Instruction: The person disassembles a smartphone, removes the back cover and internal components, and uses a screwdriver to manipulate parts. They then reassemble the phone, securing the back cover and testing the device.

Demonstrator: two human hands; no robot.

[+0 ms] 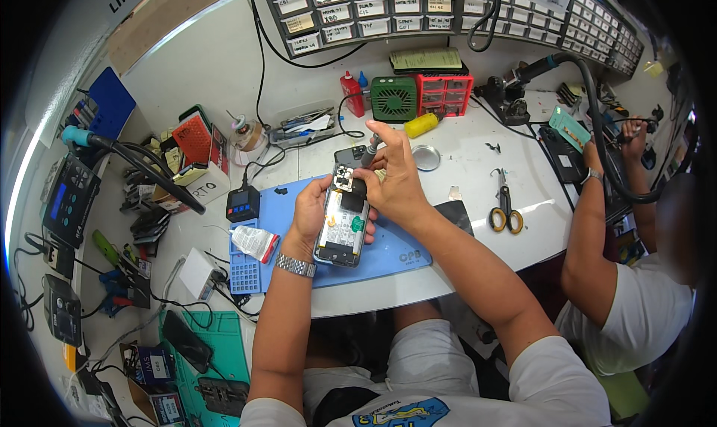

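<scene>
Head view. Left hand [312,212] cradles an opened smartphone [343,221], back cover off, boards exposed, just above the blue work mat [396,251] on the white desk [478,180]. Left grip is wrapped around the phone's left edge. Right hand [394,179] has its grip pinched on a slim screwdriver [369,153], tip down at the phone's upper end near the camera block.

Risk, as I judge it: the tip could skid off a screw and gouge the board, since the phone is held in the air, not braced. A freed screw could drop and roll off the mat.

Containers: small round metal dish [426,157] just beyond the hands, contents too small to tell. Red drawer box [444,94] at the back, closed. Wall of labelled parts drawers [448,8] above, all shut. Yellow-handled scissors [506,212] lie to the right.
</scene>
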